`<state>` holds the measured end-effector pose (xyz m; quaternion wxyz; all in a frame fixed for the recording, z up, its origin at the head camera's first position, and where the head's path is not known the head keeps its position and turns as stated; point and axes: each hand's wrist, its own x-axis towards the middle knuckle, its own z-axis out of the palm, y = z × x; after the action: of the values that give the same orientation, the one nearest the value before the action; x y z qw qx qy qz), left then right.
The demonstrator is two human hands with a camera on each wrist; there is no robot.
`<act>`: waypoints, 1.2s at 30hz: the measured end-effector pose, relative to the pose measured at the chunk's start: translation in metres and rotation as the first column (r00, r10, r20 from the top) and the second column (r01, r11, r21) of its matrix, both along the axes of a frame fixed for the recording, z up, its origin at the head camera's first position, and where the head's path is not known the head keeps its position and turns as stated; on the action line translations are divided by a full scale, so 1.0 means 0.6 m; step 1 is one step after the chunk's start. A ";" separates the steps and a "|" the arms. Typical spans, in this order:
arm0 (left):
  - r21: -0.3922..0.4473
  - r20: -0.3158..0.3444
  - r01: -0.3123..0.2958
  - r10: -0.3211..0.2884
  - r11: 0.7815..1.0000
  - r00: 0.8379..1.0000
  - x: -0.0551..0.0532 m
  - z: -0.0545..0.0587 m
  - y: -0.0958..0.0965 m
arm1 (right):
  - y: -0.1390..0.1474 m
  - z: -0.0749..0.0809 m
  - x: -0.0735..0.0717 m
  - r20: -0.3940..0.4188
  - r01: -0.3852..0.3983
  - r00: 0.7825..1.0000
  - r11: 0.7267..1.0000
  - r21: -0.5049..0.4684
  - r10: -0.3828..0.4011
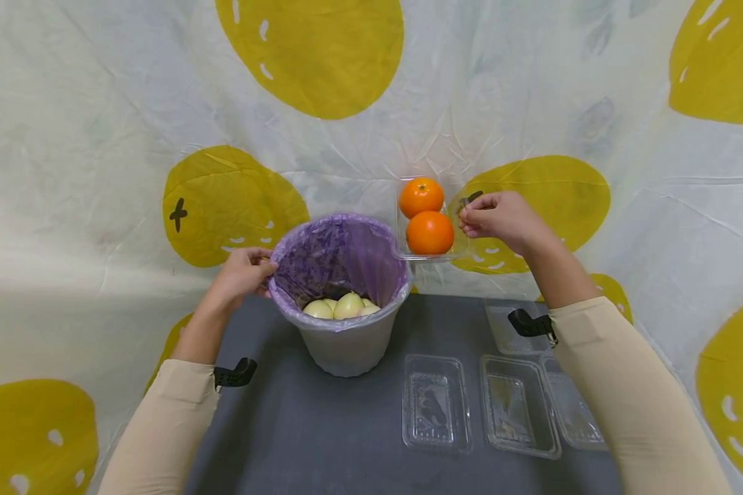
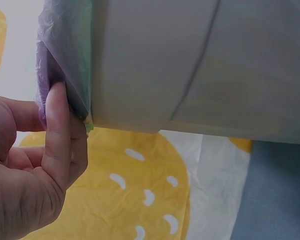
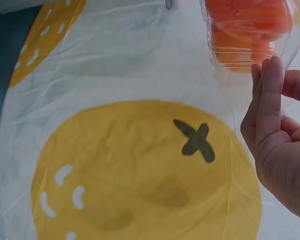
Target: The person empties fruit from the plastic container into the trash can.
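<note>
A white bin (image 1: 347, 347) lined with a purple plastic bag (image 1: 365, 237) is lifted and tilted in the head view. Several pale yellow-green round fruits or vegetables (image 1: 349, 305) lie inside; their kind is unclear. My left hand (image 1: 240, 275) pinches the bag-covered rim on the left, fingers (image 2: 57, 135) curled over the liner. To the right, my right hand (image 1: 501, 218) pinches the edge of a clear plastic container (image 1: 430, 258) holding two orange fruits (image 1: 430, 232), probably oranges. That container is raised beside the bin's right rim. In the right wrist view the oranges show through its wall.
Several clear plastic containers rest on the dark grey table (image 1: 322, 440): one in the middle (image 1: 436, 405), another beside it (image 1: 520, 409), others partly behind my right arm. A white cloth (image 1: 130, 172) printed with yellow fruit hangs behind the table.
</note>
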<state>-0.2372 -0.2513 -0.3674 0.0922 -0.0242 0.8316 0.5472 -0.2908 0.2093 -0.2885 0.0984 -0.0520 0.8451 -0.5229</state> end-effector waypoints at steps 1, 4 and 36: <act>0.000 0.003 0.000 0.000 1.000 1.000 0.000 0.000 0.000 | -0.005 0.002 -0.001 -0.005 0.000 1.000 1.000 0.000 0.000; 0.003 0.006 0.001 -0.001 1.000 1.000 -0.001 -0.001 -0.001 | -0.023 0.004 -0.005 -0.010 0.003 1.000 0.999 -0.036 -0.004; -0.004 0.012 0.004 -0.004 1.000 1.000 -0.002 0.000 -0.002 | -0.167 0.008 -0.028 -0.451 0.079 0.892 0.994 0.077 -0.036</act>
<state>-0.2383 -0.2525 -0.3672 0.0980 -0.0260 0.8321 0.5452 -0.3075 0.1093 -0.2834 -0.1125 -0.1418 0.8697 -0.4592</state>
